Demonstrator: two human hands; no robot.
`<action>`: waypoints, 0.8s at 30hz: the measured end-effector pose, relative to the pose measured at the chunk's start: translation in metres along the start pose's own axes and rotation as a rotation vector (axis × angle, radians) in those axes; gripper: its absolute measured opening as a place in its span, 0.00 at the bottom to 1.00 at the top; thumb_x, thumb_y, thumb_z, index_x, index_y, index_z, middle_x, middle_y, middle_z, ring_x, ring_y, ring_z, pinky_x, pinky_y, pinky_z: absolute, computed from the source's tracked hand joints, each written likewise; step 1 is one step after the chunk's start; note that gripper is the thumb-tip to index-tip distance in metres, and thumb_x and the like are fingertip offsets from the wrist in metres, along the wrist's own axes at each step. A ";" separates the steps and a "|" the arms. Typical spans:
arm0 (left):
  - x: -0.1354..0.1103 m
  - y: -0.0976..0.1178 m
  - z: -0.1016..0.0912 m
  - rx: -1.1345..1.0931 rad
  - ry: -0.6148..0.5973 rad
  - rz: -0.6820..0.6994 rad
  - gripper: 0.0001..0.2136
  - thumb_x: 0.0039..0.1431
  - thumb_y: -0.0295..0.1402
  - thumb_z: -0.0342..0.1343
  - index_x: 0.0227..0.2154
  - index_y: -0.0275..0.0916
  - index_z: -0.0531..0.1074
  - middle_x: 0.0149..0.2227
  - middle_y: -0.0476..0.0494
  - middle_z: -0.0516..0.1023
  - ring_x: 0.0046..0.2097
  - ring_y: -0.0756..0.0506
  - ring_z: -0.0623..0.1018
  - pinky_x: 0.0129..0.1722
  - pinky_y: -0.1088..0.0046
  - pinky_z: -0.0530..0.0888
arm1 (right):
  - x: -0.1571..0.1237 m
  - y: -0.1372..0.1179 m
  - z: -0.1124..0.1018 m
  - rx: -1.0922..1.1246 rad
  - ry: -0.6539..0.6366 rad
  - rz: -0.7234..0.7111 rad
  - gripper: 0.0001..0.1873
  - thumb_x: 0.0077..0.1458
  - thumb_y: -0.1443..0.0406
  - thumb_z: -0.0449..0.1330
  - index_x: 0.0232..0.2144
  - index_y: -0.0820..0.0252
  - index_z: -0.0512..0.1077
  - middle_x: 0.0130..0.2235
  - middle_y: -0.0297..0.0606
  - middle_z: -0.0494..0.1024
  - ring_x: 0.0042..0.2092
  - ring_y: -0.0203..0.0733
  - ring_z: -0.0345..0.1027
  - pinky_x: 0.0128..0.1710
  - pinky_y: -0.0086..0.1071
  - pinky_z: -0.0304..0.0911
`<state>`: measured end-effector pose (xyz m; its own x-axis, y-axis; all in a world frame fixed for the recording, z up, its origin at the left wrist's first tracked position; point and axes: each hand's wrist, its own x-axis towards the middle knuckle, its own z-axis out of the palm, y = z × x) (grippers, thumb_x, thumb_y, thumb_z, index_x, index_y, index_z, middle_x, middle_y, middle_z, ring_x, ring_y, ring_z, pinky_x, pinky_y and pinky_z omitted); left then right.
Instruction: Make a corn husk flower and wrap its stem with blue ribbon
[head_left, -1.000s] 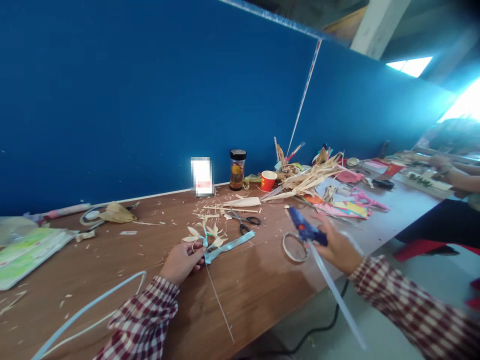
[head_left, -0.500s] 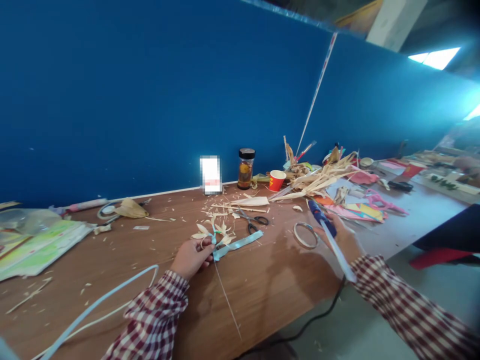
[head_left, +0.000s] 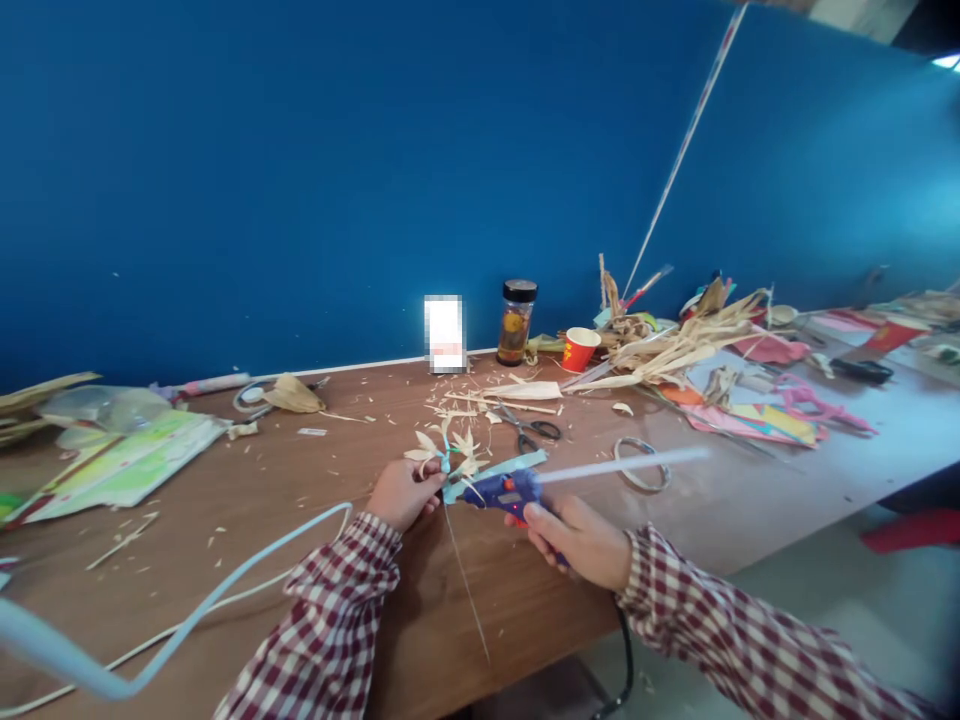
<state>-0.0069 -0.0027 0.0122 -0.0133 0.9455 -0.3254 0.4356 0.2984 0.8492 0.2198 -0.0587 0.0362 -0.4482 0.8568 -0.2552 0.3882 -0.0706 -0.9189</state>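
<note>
Pinched in my left hand [head_left: 405, 493] is a small husk flower [head_left: 463, 452] with pale pointed petals and a light-blue wrapped stem. A light-blue ribbon [head_left: 517, 464] trails from it to the right, and a thin thread hangs down toward the table edge. My right hand [head_left: 577, 535] grips a blue glue gun [head_left: 504, 490] by its handle, a long white glue stick [head_left: 637, 463] poking out of the back. The nozzle is close to the stem and ribbon; whether it touches them I cannot tell. Black-handled scissors [head_left: 534, 432] lie just behind.
On the brown table [head_left: 300, 490] are husk scraps, a roll of tape [head_left: 642, 465], a red paper cup [head_left: 581, 349] and a lidded jar [head_left: 517, 322]. Dried husks [head_left: 690, 340] pile up at the right. A light-blue cable [head_left: 247, 585] loops at the left front. A blue wall [head_left: 300, 180] stands behind.
My right hand has brought the glue gun leftward from beside the tape roll to the flower stem, turning its nozzle left. My left hand keeps its hold. The view has shifted slightly left.
</note>
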 end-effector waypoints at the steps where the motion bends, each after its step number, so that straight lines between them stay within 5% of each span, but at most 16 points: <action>1: -0.001 0.001 0.000 0.011 -0.005 0.006 0.06 0.49 0.32 0.54 0.25 0.34 0.69 0.12 0.54 0.68 0.15 0.53 0.67 0.16 0.81 0.62 | 0.005 0.001 0.001 0.005 0.004 0.015 0.24 0.56 0.50 0.42 0.38 0.63 0.66 0.21 0.29 0.60 0.20 0.29 0.55 0.17 0.22 0.52; 8: 0.000 0.002 -0.001 0.039 -0.022 0.030 0.06 0.49 0.30 0.53 0.29 0.34 0.71 0.12 0.54 0.67 0.16 0.53 0.68 0.17 0.80 0.63 | 0.019 -0.002 0.004 -0.146 0.018 -0.037 0.24 0.56 0.50 0.42 0.33 0.63 0.67 0.21 0.29 0.62 0.20 0.30 0.57 0.19 0.23 0.54; 14: 0.001 -0.002 0.001 0.010 -0.007 0.055 0.05 0.48 0.31 0.53 0.22 0.36 0.69 0.13 0.54 0.66 0.19 0.51 0.71 0.18 0.79 0.65 | 0.021 -0.008 0.005 -0.306 0.027 -0.133 0.25 0.57 0.50 0.42 0.29 0.63 0.67 0.19 0.30 0.64 0.20 0.32 0.60 0.22 0.25 0.56; 24: 0.004 -0.006 0.001 0.052 -0.021 0.062 0.04 0.48 0.32 0.53 0.24 0.37 0.69 0.13 0.53 0.67 0.18 0.51 0.71 0.18 0.80 0.65 | 0.019 -0.011 0.001 -0.304 0.025 -0.012 0.27 0.57 0.49 0.39 0.26 0.62 0.67 0.19 0.33 0.68 0.19 0.32 0.63 0.21 0.24 0.58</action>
<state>-0.0080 -0.0007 0.0055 0.0335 0.9588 -0.2820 0.4814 0.2318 0.8453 0.2060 -0.0421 0.0413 -0.4362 0.8690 -0.2336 0.6078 0.0931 -0.7886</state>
